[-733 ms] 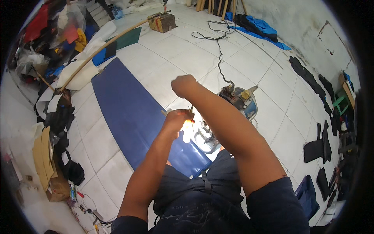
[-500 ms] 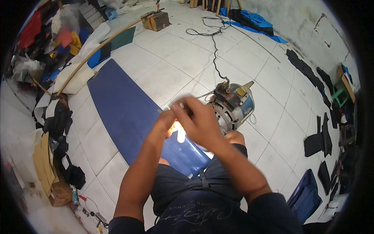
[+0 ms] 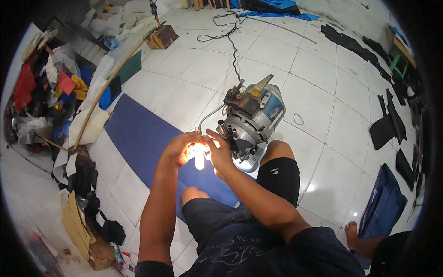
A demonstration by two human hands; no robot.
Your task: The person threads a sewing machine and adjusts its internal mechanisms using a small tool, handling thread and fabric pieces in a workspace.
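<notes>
Apparently, in the head view, close fingertip work is in hand: the left hand (image 3: 182, 147) and right hand (image 3: 221, 159) meet around a glowing white lamp (image 3: 199, 162), just beside the tip of a bent metal rod (image 3: 210, 114) that runs out from a grey-and-blue motorised machine (image 3: 251, 115). Both sets of fingers are curled nearly closed, their tips almost together; glare hides whether they pinch anything, so I cannot tell. The next move would seem to call for a light, steady touch, with skin kept off the probably hot lamp.

Beneath the hands, a long dark blue panel (image 3: 138, 134) lies flat on the white tiled floor (image 3: 318, 134). Heaped cloth and plastic (image 3: 64, 83) crowd the left side; black cut pieces (image 3: 383, 134) line the right, and a black cable (image 3: 235, 53) trails from the machine.
</notes>
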